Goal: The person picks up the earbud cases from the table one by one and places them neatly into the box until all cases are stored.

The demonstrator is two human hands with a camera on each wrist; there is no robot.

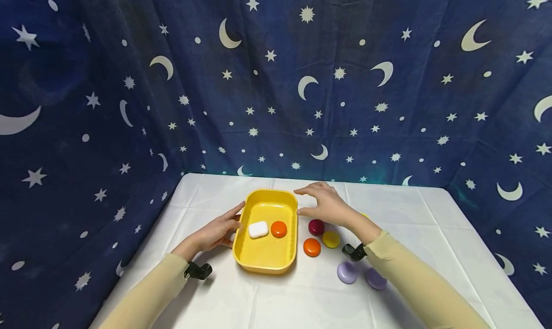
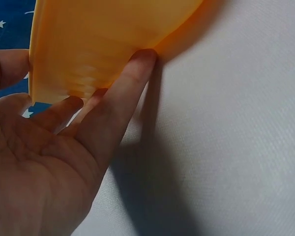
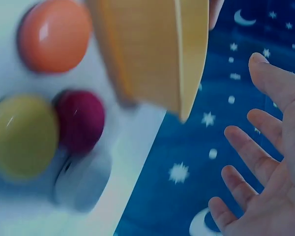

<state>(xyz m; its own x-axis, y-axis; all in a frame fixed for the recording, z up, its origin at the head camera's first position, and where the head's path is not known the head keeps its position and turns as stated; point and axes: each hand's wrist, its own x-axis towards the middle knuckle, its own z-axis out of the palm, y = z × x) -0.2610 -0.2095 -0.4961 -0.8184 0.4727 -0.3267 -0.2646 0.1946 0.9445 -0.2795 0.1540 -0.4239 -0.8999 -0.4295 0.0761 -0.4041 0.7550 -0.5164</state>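
Note:
A yellow tray point(image 1: 267, 264) lies on the white cloth, holding a white rounded-square piece point(image 1: 258, 230) and a glossy orange round piece point(image 1: 278, 229). My left hand point(image 1: 218, 232) grips its left wall; in the left wrist view, fingers point(image 2: 125, 91) press the outer wall and others reach the rim. By the far right rim hovers my right hand point(image 1: 321, 204), thumb and fingers spread, holding nothing. Below it on the cloth are a dark red piece point(image 1: 316, 227), a yellow piece point(image 1: 331, 239) and another orange piece point(image 1: 312, 247).
Two lilac round pieces point(image 1: 347, 272) lie near the right forearm, one partly under the sleeve. A pale grey piece point(image 3: 83, 182) shows beside the dark red one in the right wrist view. Behind the table point(image 1: 207, 305) hangs a blue curtain point(image 1: 276, 80) with moons and stars.

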